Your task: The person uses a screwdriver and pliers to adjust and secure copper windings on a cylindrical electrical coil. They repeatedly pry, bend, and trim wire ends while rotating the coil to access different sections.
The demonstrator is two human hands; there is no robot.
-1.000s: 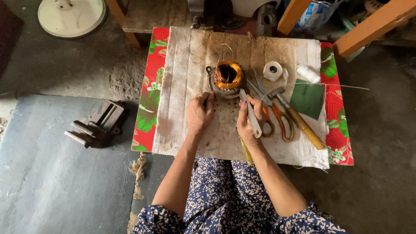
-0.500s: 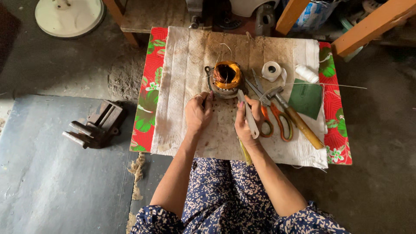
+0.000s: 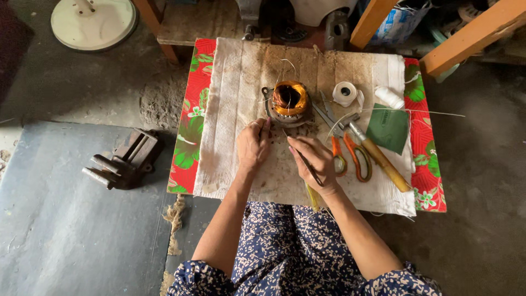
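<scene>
The work sits on a low table (image 3: 189, 148) covered with a red flowered cloth and, over it, a stained white cloth (image 3: 235, 98). At the far middle of the white cloth stands a motor winding (image 3: 289, 102): a ring of copper-coloured wire in a grey metal frame, with a few thin loose wire ends sticking up from it.

The left hand (image 3: 253, 147) rests on the cloth just below and to the left of the winding, its fingertips reaching toward the frame. Its fingers are curled close together; whether they pinch a wire end is too small to tell. The right hand (image 3: 315, 161) lies just beside it, its grip closed around a thin dark tool (image 3: 308, 164) that runs slantwise through the fingers, its tip pointing up toward the winding without touching it.

Judging from how things lie, the coil looks already wound and seated in its frame, while the loose ends are not yet tidied or tied; that part seems left to do.

To the right lie orange-handled scissors (image 3: 356, 159), a wooden-handled hammer (image 3: 381, 161), grey pliers (image 3: 329, 116), a roll of white tape (image 3: 345, 92), a white spool (image 3: 390, 97) and a green sheet (image 3: 388, 129). A metal vise (image 3: 123, 163) stands on the floor to the left.

The far end of the tool under the palm is hidden, a yellowish strip below the wrist is partly covered, and the objects behind the table are cut off.
</scene>
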